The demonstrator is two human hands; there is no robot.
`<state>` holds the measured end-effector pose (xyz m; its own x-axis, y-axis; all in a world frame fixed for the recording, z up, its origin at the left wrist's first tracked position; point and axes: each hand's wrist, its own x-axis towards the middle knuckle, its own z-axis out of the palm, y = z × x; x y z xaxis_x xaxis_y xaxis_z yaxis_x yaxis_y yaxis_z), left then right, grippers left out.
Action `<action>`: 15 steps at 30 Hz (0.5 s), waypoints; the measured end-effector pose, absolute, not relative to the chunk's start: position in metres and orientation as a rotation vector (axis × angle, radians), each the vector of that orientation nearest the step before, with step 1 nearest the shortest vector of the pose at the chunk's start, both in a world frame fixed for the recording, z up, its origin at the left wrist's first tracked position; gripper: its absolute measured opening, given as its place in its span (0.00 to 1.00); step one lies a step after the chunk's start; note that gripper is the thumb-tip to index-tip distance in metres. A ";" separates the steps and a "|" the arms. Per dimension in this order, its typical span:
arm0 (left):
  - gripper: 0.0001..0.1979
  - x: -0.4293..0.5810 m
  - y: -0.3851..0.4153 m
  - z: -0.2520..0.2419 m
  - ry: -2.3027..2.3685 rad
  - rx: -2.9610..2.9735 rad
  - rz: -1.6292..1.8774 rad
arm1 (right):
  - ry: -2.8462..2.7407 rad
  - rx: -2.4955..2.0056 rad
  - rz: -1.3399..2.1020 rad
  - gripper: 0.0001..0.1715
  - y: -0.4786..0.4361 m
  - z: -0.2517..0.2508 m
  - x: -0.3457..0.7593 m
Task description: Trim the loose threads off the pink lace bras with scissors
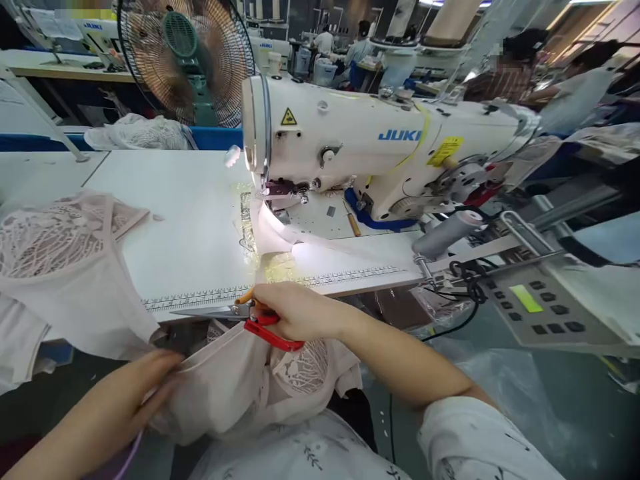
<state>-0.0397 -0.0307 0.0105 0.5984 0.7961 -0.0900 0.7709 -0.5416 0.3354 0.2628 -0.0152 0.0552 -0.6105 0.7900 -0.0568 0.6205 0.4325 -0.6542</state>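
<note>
My right hand (295, 308) is closed around red-handled scissors (274, 332), whose blades point left along the table's front edge. A small orange piece (245, 296) shows by its fingers. My left hand (143, 383), slightly blurred, pinches the edge of a pale pink bra (220, 387) with lace panels that hangs over my lap. Left of it, another pale lace garment (65, 293) drapes over the table edge. Pale fabric (273, 233) lies under the needle area of the white sewing machine (345, 133).
A measuring tape strip (350, 275) runs along the front of the white table (185, 220). Behind stands a large fan (187, 60). At the right are a grey thread cone (447, 233) and a control panel (540, 303). A wooden-handled tool (353, 223) lies beneath the machine arm. Other people sit farther back.
</note>
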 end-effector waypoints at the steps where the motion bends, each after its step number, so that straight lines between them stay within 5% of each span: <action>1: 0.14 -0.032 -0.024 0.021 1.168 2.479 0.062 | -2.430 -1.235 0.952 0.13 -0.016 0.057 0.263; 10: 0.20 0.099 0.100 0.035 0.742 3.018 0.267 | -2.409 -1.303 0.839 0.18 -0.030 0.052 0.247; 15: 0.13 0.115 0.141 0.036 0.723 3.152 0.199 | -2.384 -1.410 0.789 0.17 -0.027 0.044 0.244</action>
<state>0.1153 0.1407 0.0355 0.8930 0.4273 0.1414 0.4394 -0.8957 -0.0684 0.2439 -0.0271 0.0439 -0.4946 0.8677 -0.0497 0.7260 0.3810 -0.5725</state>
